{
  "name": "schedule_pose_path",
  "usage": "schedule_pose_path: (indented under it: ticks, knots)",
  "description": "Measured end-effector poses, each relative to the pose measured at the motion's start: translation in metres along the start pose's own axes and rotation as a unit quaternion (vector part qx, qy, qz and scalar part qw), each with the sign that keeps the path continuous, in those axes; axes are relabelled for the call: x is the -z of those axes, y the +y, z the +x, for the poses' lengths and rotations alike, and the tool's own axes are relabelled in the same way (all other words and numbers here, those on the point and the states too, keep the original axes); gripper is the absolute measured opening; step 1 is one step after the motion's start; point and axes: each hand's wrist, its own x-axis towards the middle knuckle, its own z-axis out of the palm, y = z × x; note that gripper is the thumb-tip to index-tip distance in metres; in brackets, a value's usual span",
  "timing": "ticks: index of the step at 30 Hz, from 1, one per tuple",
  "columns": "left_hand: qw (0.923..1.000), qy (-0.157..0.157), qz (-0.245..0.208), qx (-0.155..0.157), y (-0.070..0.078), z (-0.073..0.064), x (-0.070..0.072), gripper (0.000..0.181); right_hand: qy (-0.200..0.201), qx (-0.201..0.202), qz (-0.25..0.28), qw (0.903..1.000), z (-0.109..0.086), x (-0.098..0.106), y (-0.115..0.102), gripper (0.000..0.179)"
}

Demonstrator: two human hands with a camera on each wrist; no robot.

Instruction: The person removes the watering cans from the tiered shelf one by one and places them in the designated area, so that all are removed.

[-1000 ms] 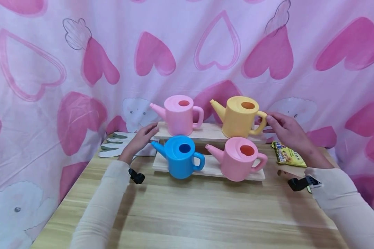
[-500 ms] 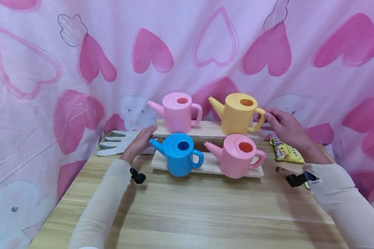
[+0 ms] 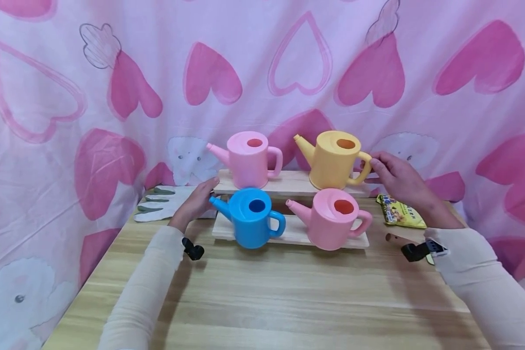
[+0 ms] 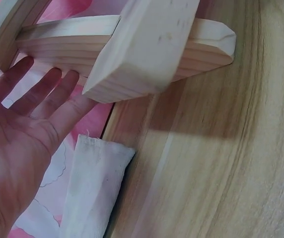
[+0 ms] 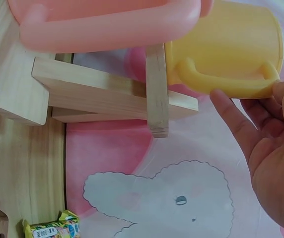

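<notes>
We look down at a wooden stand (image 3: 290, 182) with 2 steps, set on a wood-grained surface (image 3: 288, 301) before a pink heart-print curtain (image 3: 253, 58). The yellow watering can (image 3: 334, 163) stands upright on the upper step, toward the right end, with a pale pink watering can (image 3: 247, 163) to its left; on the lower step are a blue watering can (image 3: 250, 226) and a coral-pink watering can (image 3: 327, 226). All 4 spouts point left. Of the person's 2 hands, the right hand (image 3: 402, 182) pinches the yellow can's handle (image 3: 366, 170) between thumb and fingers; the left hand (image 3: 197, 201) has its fingers straight and slightly spread, fingertips against the stand's left end. We judge the yellow can to be stiff, hollow plastic — light, rather slick along its smooth wall, hard to break but easy to tip — so the looped handle seems the surest hold. We cannot see whether it holds anything. The left hand partly covers a white glove (image 3: 166, 206), the black wrist camera (image 3: 413, 252) hides much of a brown-handled tool (image 3: 397, 239), and the small print on the yellow packet (image 3: 400, 214) is unreadable.
</notes>
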Motion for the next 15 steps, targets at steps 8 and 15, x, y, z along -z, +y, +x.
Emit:
schedule_pose_path:
  ticks: [8,15]
  knots:
    - [1.0000,0.006,0.004,-0.001,0.000,0.000,-0.001,0.081,0.017,0.019,-0.042,0.9988,0.001,0.006,-0.006,0.044]
    - [0.9999,0.002,-0.008,-0.010,-0.004,0.002,0.000,0.080,0.034,0.023,-0.050,0.9979,0.001,0.013,-0.008,0.044]
